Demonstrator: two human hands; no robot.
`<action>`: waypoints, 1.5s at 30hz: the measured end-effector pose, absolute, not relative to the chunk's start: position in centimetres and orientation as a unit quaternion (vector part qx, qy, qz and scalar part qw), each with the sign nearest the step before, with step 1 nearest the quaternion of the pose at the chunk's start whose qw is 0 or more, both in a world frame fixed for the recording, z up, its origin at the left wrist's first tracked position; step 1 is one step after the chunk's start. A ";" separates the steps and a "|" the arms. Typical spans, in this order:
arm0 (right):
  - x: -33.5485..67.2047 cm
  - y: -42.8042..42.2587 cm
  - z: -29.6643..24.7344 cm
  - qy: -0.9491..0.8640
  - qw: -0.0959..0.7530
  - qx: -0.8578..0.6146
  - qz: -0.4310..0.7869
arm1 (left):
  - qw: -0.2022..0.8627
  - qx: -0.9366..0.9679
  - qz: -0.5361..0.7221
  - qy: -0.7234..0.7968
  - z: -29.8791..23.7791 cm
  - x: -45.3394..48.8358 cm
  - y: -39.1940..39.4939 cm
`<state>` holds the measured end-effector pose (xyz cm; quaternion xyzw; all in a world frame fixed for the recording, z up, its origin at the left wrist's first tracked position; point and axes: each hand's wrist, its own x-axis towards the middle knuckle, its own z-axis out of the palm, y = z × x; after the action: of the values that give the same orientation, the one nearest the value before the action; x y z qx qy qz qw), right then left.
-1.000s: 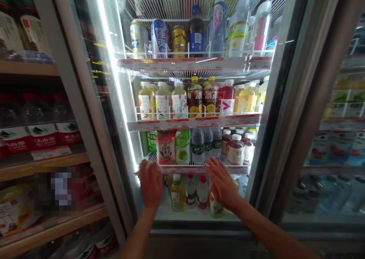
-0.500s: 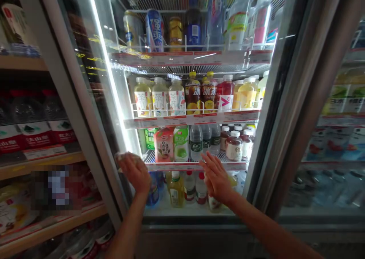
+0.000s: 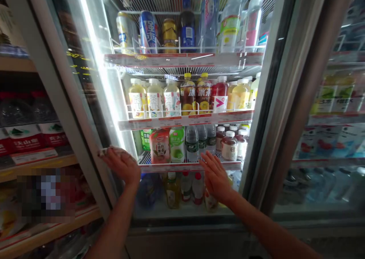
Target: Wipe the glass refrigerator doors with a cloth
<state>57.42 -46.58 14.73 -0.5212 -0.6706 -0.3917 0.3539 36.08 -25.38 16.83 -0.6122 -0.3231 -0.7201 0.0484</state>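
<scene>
My left hand [image 3: 122,165] is at the left side of the glass fridge door, its fingers pointing left over a thin pale piece that looks like a folded cloth [image 3: 107,150]. Most of that piece is hidden behind the fingers. My right hand [image 3: 216,178] is raised with its fingers stretched out and nothing in it, at the height of the lower shelf edge [image 3: 188,168]. Whether its palm touches the glass, I cannot tell. Behind it are clear water bottles [image 3: 192,143], a green-labelled bottle [image 3: 177,145] and a red-labelled drink [image 3: 160,147].
Tea bottles [image 3: 154,99] and a red drink bottle [image 3: 220,95] line the middle shelf, with cans [image 3: 148,31] above. A metal door frame [image 3: 288,99] rises on the right. Shelves with packs of red-labelled water bottles [image 3: 24,137] stand on the left.
My left hand has slid left and its fingers now reach out further sideways with the pale piece. My right hand stays nearly in place. The view has shifted slightly.
</scene>
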 end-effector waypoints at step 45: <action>49.4 -40.1 18.7 -0.754 0.435 -0.379 -0.314 | 0.125 -0.774 -0.597 -0.171 16.0 39.6 -28.6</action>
<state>49.41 -40.08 18.73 -0.3794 -0.7541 -0.3136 0.4348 39.62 -28.63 16.02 -0.7739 -0.1713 -0.5969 0.1246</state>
